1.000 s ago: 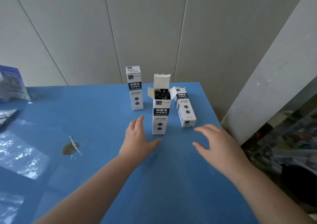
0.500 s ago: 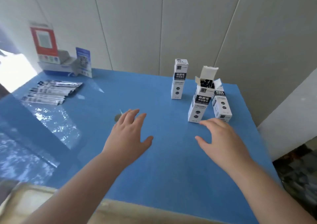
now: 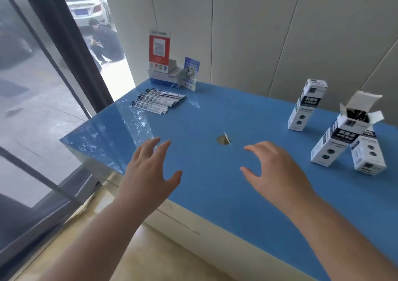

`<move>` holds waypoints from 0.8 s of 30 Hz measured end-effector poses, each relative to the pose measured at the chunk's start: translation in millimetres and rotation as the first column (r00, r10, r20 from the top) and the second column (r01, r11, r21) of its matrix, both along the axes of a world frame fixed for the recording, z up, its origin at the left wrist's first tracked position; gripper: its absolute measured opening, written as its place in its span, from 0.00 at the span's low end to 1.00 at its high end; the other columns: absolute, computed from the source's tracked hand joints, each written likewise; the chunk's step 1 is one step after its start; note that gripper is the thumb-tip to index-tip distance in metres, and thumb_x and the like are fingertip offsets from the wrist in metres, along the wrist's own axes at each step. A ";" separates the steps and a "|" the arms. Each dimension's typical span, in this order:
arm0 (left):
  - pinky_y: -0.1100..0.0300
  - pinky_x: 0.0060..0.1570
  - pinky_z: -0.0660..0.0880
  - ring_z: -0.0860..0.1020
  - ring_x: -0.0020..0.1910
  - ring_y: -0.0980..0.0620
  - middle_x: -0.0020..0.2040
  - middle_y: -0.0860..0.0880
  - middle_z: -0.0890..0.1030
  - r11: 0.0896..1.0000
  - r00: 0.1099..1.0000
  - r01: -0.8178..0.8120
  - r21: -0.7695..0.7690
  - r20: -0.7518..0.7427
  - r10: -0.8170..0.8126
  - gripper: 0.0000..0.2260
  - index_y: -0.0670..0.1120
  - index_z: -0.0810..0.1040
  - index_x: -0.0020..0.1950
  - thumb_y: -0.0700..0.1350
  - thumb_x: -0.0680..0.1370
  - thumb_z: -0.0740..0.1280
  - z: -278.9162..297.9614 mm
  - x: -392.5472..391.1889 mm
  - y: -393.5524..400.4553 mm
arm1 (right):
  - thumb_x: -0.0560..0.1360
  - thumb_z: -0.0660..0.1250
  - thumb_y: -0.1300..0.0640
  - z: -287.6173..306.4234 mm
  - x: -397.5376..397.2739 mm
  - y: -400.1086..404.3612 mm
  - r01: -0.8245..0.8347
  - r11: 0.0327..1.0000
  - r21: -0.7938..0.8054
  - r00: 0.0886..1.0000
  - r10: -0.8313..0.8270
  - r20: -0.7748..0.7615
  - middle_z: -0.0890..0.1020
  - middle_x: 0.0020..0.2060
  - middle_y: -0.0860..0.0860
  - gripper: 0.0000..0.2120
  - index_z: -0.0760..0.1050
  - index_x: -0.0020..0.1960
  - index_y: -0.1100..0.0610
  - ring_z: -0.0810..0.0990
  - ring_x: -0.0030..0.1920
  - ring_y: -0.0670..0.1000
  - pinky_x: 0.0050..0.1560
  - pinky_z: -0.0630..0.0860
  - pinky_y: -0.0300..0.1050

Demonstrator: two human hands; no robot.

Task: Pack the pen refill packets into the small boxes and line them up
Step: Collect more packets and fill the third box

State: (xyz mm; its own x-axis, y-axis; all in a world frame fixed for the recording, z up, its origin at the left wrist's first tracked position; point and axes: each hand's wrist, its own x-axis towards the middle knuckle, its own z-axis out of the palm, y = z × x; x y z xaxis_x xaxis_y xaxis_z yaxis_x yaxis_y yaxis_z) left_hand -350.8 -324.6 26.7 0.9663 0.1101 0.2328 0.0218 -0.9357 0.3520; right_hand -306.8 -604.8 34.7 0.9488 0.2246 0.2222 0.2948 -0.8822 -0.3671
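The blue counter (image 3: 215, 184) is seen first. Three small boxes (image 3: 307, 106) stand near its right edge, one open-topped. Flat refill packets (image 3: 156, 102) lie fanned at the far left corner; likely light and slippery, best pinched mid-length. Left hand (image 3: 148, 173) and right hand (image 3: 277, 173) are held relaxed, grasping nothing.

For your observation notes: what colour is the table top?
Blue, a plain solid surface; the head view shows it best.

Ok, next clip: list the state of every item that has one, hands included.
Left hand: open, fingers spread, holding nothing.
Right hand: open, loosely curved, holding nothing.
Open box: upright, top flaps up, dark refills showing inside.
Closed box: upright, standing apart.
Third box: closed, lying down beside the open one.
Refill packets: unpacked, lying side by side at the far left.
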 end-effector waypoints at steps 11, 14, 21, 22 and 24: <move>0.47 0.75 0.61 0.55 0.79 0.48 0.79 0.51 0.60 0.998 0.998 0.054 0.015 -0.013 -0.054 0.36 0.54 0.60 0.81 0.61 0.76 0.69 -1.0 33.4 163.4 | 0.75 0.72 0.48 5.9 28.1 163.9 0.043 0.998 0.037 0.999 -0.043 0.020 0.78 0.60 0.45 0.22 0.76 0.68 0.50 0.76 0.62 0.51 0.63 0.72 0.46; 0.46 0.74 0.62 0.54 0.79 0.49 0.79 0.52 0.60 0.995 0.995 0.096 0.000 -0.016 -0.096 0.37 0.55 0.60 0.81 0.61 0.76 0.70 -3.6 49.8 202.8 | 0.75 0.72 0.47 -1.4 32.4 201.4 0.073 0.997 0.031 0.997 -0.074 0.010 0.78 0.60 0.44 0.22 0.76 0.67 0.49 0.76 0.62 0.50 0.62 0.74 0.46; 0.45 0.74 0.65 0.56 0.78 0.49 0.78 0.52 0.63 0.983 0.985 0.169 -0.068 -0.016 -0.170 0.36 0.54 0.62 0.79 0.59 0.75 0.72 -16.7 91.3 246.6 | 0.75 0.71 0.46 -10.1 44.2 244.0 0.126 0.992 -0.028 0.990 -0.127 -0.055 0.77 0.59 0.42 0.22 0.75 0.68 0.48 0.75 0.62 0.48 0.59 0.73 0.42; 0.45 0.74 0.65 0.56 0.78 0.49 0.78 0.51 0.63 0.982 0.984 0.178 -0.064 -0.014 -0.179 0.36 0.53 0.63 0.79 0.58 0.75 0.72 -19.7 98.6 249.3 | 0.75 0.71 0.47 -10.9 49.6 246.9 0.134 0.990 -0.036 0.989 -0.136 -0.052 0.77 0.59 0.42 0.22 0.75 0.68 0.48 0.76 0.61 0.49 0.58 0.71 0.41; 0.45 0.74 0.64 0.56 0.78 0.48 0.78 0.51 0.63 0.981 0.982 0.189 -0.055 -0.013 -0.190 0.36 0.53 0.62 0.80 0.59 0.75 0.72 -24.9 112.4 253.4 | 0.75 0.72 0.47 -12.3 62.0 253.2 0.147 0.988 -0.047 0.988 -0.149 -0.040 0.78 0.58 0.43 0.21 0.76 0.67 0.48 0.76 0.60 0.49 0.57 0.69 0.40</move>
